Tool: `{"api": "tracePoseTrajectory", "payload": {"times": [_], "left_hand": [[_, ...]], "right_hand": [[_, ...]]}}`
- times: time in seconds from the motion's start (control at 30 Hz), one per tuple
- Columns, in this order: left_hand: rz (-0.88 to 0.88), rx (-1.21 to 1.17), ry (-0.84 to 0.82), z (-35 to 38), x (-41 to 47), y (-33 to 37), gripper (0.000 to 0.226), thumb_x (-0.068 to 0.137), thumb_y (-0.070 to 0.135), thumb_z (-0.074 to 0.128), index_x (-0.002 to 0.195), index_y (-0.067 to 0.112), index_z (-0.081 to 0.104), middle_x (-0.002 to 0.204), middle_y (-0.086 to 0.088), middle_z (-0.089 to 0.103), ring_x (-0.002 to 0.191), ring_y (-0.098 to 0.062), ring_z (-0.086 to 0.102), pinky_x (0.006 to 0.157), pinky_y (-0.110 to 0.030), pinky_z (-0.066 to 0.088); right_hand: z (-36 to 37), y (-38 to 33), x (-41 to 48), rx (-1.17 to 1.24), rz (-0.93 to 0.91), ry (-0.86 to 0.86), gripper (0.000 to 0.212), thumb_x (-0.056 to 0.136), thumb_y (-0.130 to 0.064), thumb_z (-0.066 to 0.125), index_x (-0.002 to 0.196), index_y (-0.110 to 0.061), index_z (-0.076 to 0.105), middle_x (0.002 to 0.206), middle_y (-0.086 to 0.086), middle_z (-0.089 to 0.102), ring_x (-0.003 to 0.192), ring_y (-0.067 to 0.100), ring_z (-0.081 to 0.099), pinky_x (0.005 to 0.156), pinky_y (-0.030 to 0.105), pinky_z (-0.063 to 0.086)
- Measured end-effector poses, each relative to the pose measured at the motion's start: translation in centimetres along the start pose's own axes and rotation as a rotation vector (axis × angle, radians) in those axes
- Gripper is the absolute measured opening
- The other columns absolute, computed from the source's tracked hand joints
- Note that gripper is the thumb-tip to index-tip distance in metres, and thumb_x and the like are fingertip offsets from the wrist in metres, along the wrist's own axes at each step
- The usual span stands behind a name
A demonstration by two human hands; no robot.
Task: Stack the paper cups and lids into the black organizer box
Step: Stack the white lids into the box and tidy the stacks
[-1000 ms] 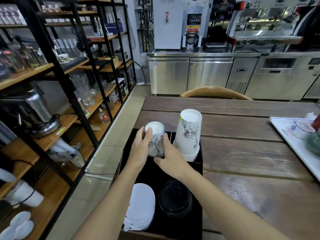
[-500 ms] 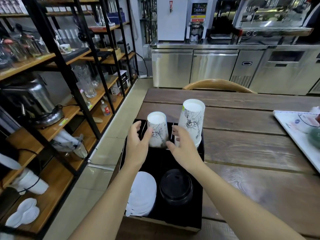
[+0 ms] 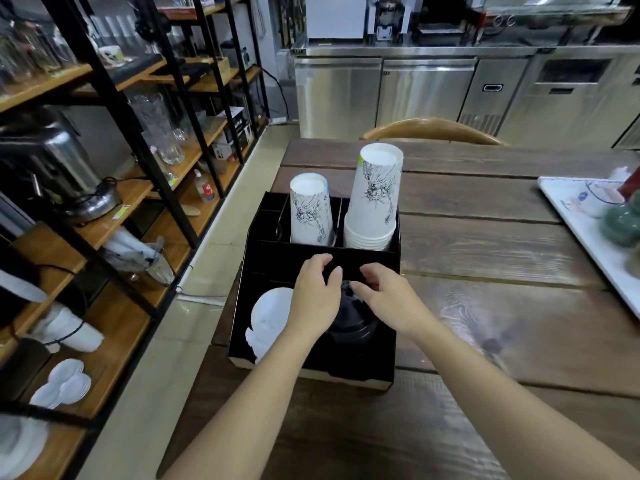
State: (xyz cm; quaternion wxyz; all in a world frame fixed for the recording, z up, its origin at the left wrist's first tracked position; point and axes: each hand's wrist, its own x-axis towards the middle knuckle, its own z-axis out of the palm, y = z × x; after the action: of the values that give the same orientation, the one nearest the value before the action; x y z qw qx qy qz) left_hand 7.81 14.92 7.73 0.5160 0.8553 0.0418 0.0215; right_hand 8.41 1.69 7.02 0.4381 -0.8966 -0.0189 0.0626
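Cups now stand free in the far compartments of the box, short stack left of tall stack, while left hand and right hand, both loosely curled and holding nothing, have dropped back over the black lids beside the white lids along the near edge, suggesting lids come next.

Two bare forearms enter from the lower edge, with no sleeve, cuff or glove on any part that shows. The left hand and the right hand carry no ring, and both wrists are free of watch, band or bracelet. The fingernails that show are short and unpainted, and there are no visible marks or tattoos along either arm.
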Motion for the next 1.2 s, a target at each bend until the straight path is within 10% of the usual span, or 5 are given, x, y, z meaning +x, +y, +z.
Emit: {"api": "tracePoseTrajectory", "payload": {"times": [0.37, 0.77, 1.2], "left_hand": [[-0.129, 0.023, -0.027, 2.4, -4.1, -0.9, 0.048, 0.097, 0.012, 0.038, 0.143, 0.010, 0.025, 0.151, -0.007, 0.027, 0.138, -0.021, 0.027, 0.114, -0.033, 0.025], [-0.169, -0.163, -0.070, 3.2, -4.7, -0.7, 0.055, 0.092, 0.005, 0.045, 0.142, 0.020, 0.026, 0.147, -0.001, 0.028, 0.132, -0.016, 0.032, 0.109, -0.027, 0.029], [-0.351, -0.230, -0.026, 3.7, -3.8, -0.2, 0.064, 0.092, 0.018, 0.051, 0.146, 0.015, 0.016, 0.151, -0.007, 0.027, 0.137, -0.025, 0.029, 0.112, -0.043, 0.030]], "right_hand": [[0.4, 0.7, -1.6, -0.077, 0.007, -0.087, 0.040, 0.090, -0.024, 0.055, 0.127, -0.012, 0.048, 0.121, 0.008, 0.060, 0.112, 0.023, 0.053, 0.084, 0.025, 0.036], [-1.3, 1.1, -1.6, -0.035, 0.041, -0.232, 0.042, 0.092, -0.018, 0.051, 0.133, -0.016, 0.044, 0.130, 0.006, 0.058, 0.118, 0.020, 0.053, 0.103, 0.037, 0.041], [-0.7, -0.6, -0.8, -0.401, 0.193, -0.105, 0.032, 0.096, -0.028, 0.041, 0.072, -0.008, 0.047, 0.085, 0.017, 0.057, 0.058, 0.034, 0.066, 0.044, 0.030, 0.048]]}}
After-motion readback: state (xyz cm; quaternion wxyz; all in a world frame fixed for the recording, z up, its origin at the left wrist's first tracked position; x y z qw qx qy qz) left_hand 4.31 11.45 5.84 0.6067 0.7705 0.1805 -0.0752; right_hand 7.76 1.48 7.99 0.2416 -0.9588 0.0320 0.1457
